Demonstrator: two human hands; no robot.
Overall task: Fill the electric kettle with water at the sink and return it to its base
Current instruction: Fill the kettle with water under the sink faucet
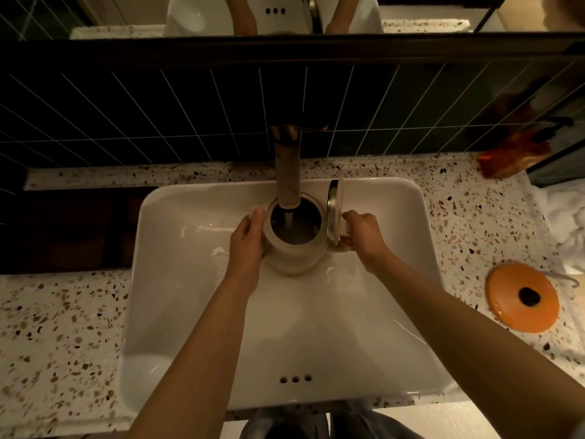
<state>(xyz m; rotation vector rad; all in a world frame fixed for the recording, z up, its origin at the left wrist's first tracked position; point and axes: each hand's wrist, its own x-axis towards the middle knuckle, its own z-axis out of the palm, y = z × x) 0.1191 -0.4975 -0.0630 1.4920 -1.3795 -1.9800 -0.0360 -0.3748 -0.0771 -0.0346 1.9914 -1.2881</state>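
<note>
**Kettle under the tap, both hands on it**

Going L to R. L edge: a dark recess (63, 229) cut into the counter (57, 327), nothing there that matters to you. Then the sink (177, 312), white, w/ overflow holes on the near wall.

Your left hand (248, 245) is flat against the kettle's side, fingers (257, 217) curled round the wall, thumb side near the rim. It's wrapped on the body, not just touching, prob. to steady the weight as water goes in.

The kettle (296, 248) sits low in the sink, mouth straight under the tap (287, 172) so the stream drops inside w/o splashing. A thin stream seems to run into it; water level can't be read, too dark. Lid (333, 210) is flipped up on the R side, standing nearly on edge, clear of the spout.

Your right hand (362, 236) is closed round the handle, fingers fully wrapped. That's the carrying grip, so you can lift w/o re-gripping.

R of the sink: the base (522, 297), orange disc w/ dark centre pin, cord trailing off, on the counter well apart from the kettle. Behind it a white towel (563, 217) and an amber bottle (512, 153).

In the way: the tap overhangs the mouth, so I'd say drop or slide the kettle toward you before lifting. Route to the base looks open, only the sink rim to cross
</note>
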